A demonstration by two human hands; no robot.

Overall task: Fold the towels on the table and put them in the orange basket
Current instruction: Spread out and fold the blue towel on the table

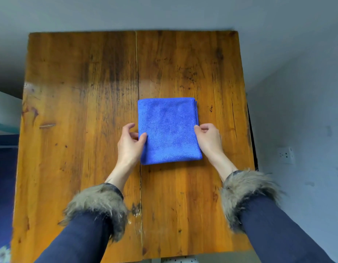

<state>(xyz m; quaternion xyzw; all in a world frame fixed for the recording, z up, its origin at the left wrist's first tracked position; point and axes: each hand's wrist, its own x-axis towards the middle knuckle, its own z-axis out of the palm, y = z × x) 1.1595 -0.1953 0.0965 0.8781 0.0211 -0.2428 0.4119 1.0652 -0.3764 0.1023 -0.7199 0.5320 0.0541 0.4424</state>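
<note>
From the head cam I see one blue towel lying flat on the wooden table, folded into a neat rectangle, sitting a bit right of the centre seam btwn the two boards and nearer my edge than the far one. Layered edges show at its far right corner, so it's several thicknesses deep. Left hand is at the towel's left edge: thumb lies on top of the cloth, fingers curled beside and apparently under the edge, pinching it approx midway along that side. Right hand is at the right edge, fingertips bunched together and nipping the edge w/ the thumb, knuckles turned outward. Both hands sit opposite each other across the towel, wrists angled in. Towel looks like it's resting on the table, can't tell if the edges are lifted at all. Both arms wear dark navy sleeves w/ shaggy grey-brown fur cuffs. Grey wall behind and to the right, w/ a white wall socket low on the right side
</note>
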